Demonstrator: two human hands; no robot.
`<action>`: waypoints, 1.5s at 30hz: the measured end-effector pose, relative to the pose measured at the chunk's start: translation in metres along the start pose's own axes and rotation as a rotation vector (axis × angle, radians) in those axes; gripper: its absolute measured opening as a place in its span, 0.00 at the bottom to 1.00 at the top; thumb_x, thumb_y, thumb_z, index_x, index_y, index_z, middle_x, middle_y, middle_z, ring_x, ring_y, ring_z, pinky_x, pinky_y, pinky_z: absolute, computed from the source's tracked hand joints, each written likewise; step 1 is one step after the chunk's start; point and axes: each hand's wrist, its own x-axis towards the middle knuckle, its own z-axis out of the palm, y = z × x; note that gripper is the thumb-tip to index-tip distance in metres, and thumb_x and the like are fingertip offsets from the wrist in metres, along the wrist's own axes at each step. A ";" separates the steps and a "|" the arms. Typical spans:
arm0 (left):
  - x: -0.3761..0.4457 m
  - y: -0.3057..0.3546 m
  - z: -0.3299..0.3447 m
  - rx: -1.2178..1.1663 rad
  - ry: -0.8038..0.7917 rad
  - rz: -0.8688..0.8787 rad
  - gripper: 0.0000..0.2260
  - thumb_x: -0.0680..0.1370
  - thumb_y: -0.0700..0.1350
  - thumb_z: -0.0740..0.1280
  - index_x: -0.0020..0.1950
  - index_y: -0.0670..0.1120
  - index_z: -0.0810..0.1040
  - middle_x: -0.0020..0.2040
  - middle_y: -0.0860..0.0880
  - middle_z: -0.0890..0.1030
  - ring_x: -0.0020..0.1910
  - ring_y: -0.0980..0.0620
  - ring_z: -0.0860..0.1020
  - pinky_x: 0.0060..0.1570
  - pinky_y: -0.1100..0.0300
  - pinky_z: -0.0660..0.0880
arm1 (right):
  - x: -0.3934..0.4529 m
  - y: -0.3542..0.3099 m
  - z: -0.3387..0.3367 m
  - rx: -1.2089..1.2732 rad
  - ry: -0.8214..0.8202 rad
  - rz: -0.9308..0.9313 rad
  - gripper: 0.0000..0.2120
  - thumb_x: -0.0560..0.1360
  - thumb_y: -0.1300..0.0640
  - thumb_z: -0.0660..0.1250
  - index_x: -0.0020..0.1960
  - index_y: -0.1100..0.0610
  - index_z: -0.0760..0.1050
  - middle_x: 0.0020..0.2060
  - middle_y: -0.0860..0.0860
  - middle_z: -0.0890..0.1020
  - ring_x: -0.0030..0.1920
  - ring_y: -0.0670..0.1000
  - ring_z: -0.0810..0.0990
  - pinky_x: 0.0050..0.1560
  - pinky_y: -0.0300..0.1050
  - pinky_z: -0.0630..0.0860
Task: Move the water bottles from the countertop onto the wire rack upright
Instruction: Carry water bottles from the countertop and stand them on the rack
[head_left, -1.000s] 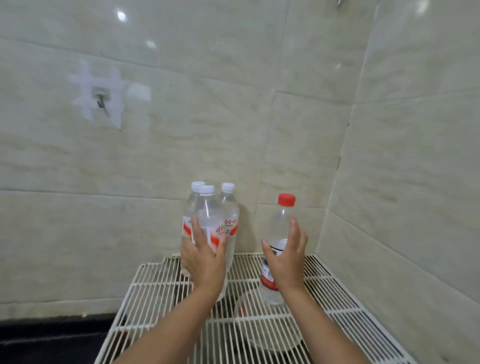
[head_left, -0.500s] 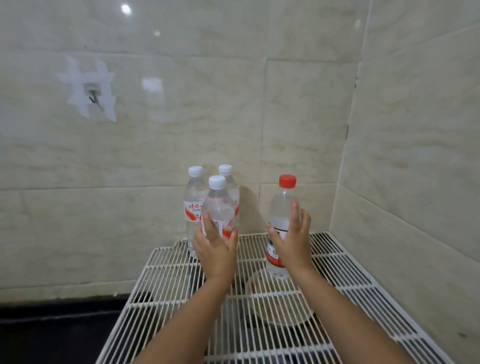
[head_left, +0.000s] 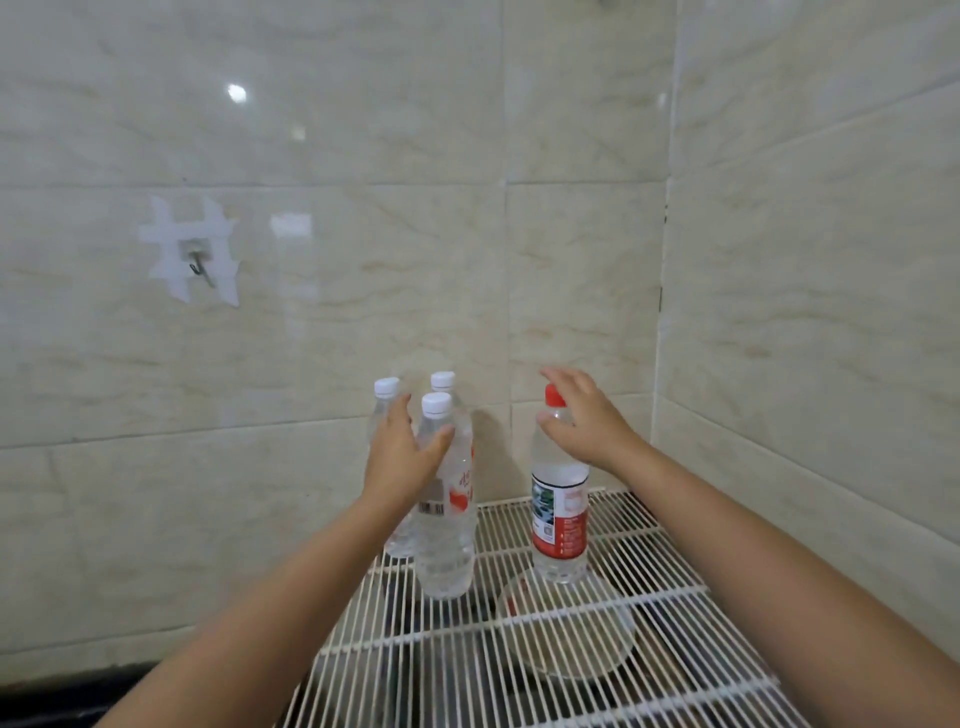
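Note:
Three clear water bottles with white caps and red labels stand upright in a tight cluster at the back left of the white wire rack (head_left: 675, 577); the front bottle (head_left: 448, 551) is nearest me. A red-capped bottle (head_left: 560, 525) with a red and white label stands upright to their right. My left hand (head_left: 402, 460) hovers with spread fingers in front of the upper part of the cluster. Beside the red-capped bottle's neck my right hand (head_left: 589, 423) is raised, fingers apart, not closed around it.
The rack sits in a corner of beige tiled walls, close behind and to the right. A round pale dish (head_left: 566, 631) lies under the rack wires. A taped metal hook (head_left: 200, 262) is on the left wall. A dark countertop edge (head_left: 57, 701) shows at the bottom left.
Both hands have let go of the bottles they gripped and lifted to neck height with fingers spread. The bottles stay standing on the rack. The camera has moved closer.

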 end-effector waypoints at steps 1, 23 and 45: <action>0.007 0.005 -0.002 0.007 -0.027 0.011 0.27 0.75 0.47 0.65 0.70 0.44 0.59 0.66 0.41 0.71 0.60 0.45 0.72 0.58 0.52 0.70 | 0.005 -0.001 -0.002 -0.020 -0.077 0.005 0.26 0.76 0.56 0.61 0.72 0.55 0.57 0.71 0.56 0.59 0.70 0.55 0.62 0.68 0.46 0.59; 0.081 0.042 0.088 0.190 -0.256 0.084 0.21 0.77 0.46 0.62 0.68 0.43 0.63 0.63 0.39 0.73 0.61 0.42 0.72 0.56 0.55 0.69 | 0.061 0.047 0.000 -0.142 0.042 0.132 0.18 0.74 0.53 0.64 0.63 0.55 0.71 0.57 0.59 0.75 0.57 0.57 0.74 0.55 0.44 0.69; 0.119 0.051 0.061 0.703 -0.462 0.301 0.21 0.75 0.42 0.65 0.68 0.42 0.67 0.69 0.44 0.70 0.68 0.46 0.66 0.66 0.57 0.62 | 0.081 0.049 -0.001 -0.234 -0.074 0.106 0.14 0.74 0.52 0.64 0.55 0.61 0.72 0.52 0.59 0.79 0.51 0.58 0.77 0.46 0.45 0.70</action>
